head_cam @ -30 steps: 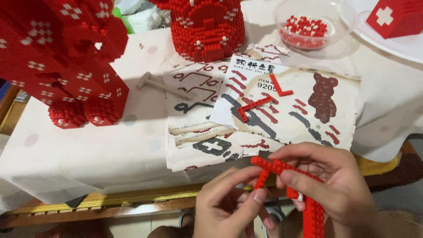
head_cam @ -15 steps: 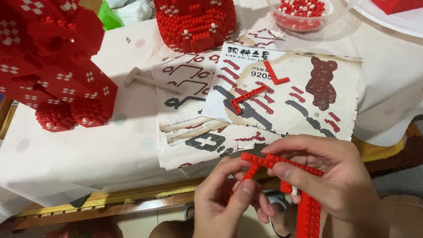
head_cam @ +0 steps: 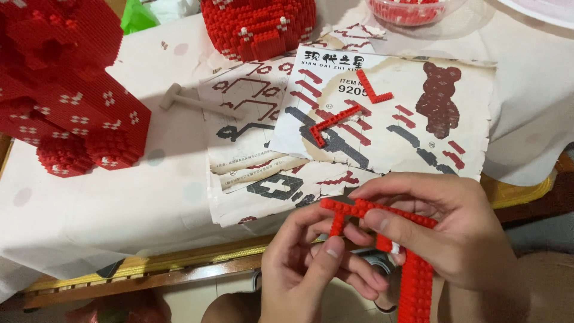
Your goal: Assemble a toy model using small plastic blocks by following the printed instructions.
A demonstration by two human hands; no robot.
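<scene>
Both my hands hold one flat red piece made of small building blocks just in front of the table's near edge. My right hand grips its long strip and top bar between thumb and fingers. My left hand pinches the short arm at the piece's left end. Instruction sheets lie on the table right behind my hands, with two loose red L-shaped block strips on them.
A big red block figure stands at the left. Another red block body sits at the back centre. A clear bowl of red blocks is at the back right. A small beige hammer tool lies on the white tablecloth.
The view has shifted, so the table things sit higher and further right. My hands keep hold of the red piece, and my left fingers have moved onto its left end.
</scene>
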